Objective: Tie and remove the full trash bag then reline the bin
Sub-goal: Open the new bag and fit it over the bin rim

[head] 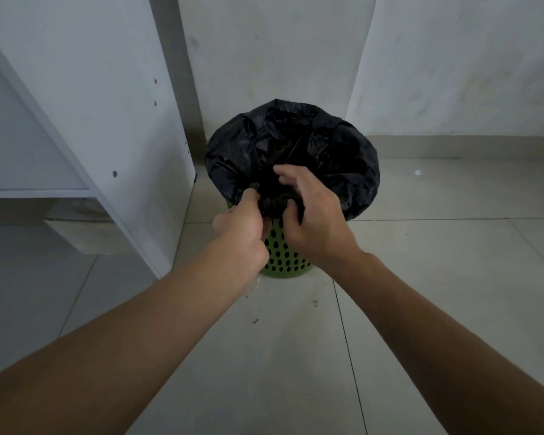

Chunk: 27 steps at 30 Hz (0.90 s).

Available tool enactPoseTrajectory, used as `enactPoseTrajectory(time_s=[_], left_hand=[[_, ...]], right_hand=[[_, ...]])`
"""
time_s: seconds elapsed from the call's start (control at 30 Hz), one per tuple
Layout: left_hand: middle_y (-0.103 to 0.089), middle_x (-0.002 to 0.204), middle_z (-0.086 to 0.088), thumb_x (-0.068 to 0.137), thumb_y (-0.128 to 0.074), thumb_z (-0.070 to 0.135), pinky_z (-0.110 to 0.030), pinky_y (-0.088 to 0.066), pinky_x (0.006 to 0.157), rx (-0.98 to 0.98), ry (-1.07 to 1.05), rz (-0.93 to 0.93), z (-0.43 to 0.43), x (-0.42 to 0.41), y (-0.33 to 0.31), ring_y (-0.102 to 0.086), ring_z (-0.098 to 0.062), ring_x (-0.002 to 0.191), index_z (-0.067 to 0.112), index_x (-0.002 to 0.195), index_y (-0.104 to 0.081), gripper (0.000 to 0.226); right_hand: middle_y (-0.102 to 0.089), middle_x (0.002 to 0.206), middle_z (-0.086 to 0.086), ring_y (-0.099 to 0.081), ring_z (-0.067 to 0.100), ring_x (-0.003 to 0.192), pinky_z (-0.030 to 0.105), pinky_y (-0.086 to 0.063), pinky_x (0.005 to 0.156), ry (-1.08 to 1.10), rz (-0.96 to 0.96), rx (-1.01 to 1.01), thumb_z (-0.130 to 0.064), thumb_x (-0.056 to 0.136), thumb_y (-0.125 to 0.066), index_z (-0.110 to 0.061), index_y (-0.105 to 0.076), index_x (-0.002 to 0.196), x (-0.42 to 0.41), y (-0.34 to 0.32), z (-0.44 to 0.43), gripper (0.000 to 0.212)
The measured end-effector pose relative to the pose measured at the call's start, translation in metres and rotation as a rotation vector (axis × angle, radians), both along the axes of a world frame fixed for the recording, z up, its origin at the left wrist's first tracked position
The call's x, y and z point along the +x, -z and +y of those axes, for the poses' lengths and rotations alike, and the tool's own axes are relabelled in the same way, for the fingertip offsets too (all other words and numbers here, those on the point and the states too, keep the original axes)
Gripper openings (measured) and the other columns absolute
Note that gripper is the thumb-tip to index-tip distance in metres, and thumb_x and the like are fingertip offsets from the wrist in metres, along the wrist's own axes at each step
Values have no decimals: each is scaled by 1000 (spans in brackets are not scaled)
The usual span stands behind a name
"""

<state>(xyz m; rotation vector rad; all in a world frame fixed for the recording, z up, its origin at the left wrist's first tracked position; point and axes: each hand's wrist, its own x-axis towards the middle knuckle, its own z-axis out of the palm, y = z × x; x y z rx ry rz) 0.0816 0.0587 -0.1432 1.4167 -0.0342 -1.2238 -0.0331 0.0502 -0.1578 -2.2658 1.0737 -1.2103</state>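
1. A white cabinet panel [85,89] stood at the left, flat and matte, with small drilled holes.
2. The left hand [242,230] pinched the near hem of the trash bag [327,152] between thumb and curled fingers. Peeling that hem upward slowly looked wisest, since such thin film would likely tear.
3. The bag, black and crinkled, was stretched over the rim of the bin [283,255], a round green plastic basket pierced with oval holes. It stood on the floor between cabinet and wall.
4. The right hand [318,221] hung over the same hem, fingers parted and bent. Whether it gripped the film could not be told. It should probably work round the rim.
5. Pale glossy floor tiles [437,277] carried dark specks.
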Motion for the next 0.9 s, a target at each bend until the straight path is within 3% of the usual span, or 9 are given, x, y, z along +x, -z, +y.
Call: enactPoseTrajectory(time_s=[0.1,0.17,0.23,0.3,0.4,0.5,0.67,0.73,0.9], left_hand=[[-73,106,-13,87,-68,21,-30,-59,70,-6,32,44,-6,6,4,-68,-22,82,8,102,-67,20],[-73,107,-8,87,-70,28,-30,-56,70,-3,22,64,-10,13,7,-69,-20,89,13,102,-68,21],[-70,108,-3,88,-71,33,-28,-52,67,-3,26,81,-13,20,6,-66,-18,90,18,107,-68,24],[-68,113,-5,90,-71,31,-28,-54,70,-21,10,107,-17,26,6,-66,-18,94,17,115,-67,29],[-69,117,-12,92,-69,22,-36,-58,89,-55,-36,144,-21,30,6,-69,-24,103,13,124,-65,34],[-67,120,-14,94,-66,16,-39,-56,93,-75,-92,159,-23,31,2,-67,-27,107,12,134,-58,41],[-69,117,-12,90,-70,31,-34,-57,85,-59,-33,186,-20,23,0,-68,-24,101,10,123,-65,40],[-68,119,-14,90,-71,32,-37,-56,88,-38,45,197,-23,24,-1,-68,-27,104,7,126,-63,45],[-67,96,-14,98,-60,19,-30,-51,59,-110,93,245,-26,30,-3,-65,-23,80,0,125,-59,33]], right_hand=[[-67,117,3,-59,22,115,48,-32,115,179,290,-159,-15,92,-53,-10,-63,119,-9,10,1,30],[-69,112,-3,-59,21,112,48,-26,117,279,427,-141,-37,97,-50,-17,-68,114,-17,15,3,31],[-69,112,-5,-59,19,111,45,-25,116,286,459,-99,-44,98,-50,-21,-69,116,-22,19,3,35],[-69,114,-5,-59,20,110,42,-28,112,251,442,-87,-43,98,-53,-22,-68,122,-22,17,3,36],[-66,121,-2,-60,22,111,39,-35,102,161,472,-87,-35,93,-61,-18,-62,133,-12,12,6,43],[-62,126,4,-57,25,114,38,-39,97,69,501,-43,-11,87,-64,-15,-55,139,-6,5,6,53],[-63,122,18,-59,39,108,49,-46,93,32,482,34,16,80,-54,-4,-54,138,6,-6,-1,61],[-64,122,18,-60,39,107,49,-47,93,30,473,27,17,79,-53,-3,-55,136,9,-4,0,60],[-62,124,15,-59,36,111,49,-47,94,-42,463,36,2,83,-62,-6,-56,136,3,-5,-5,54]])
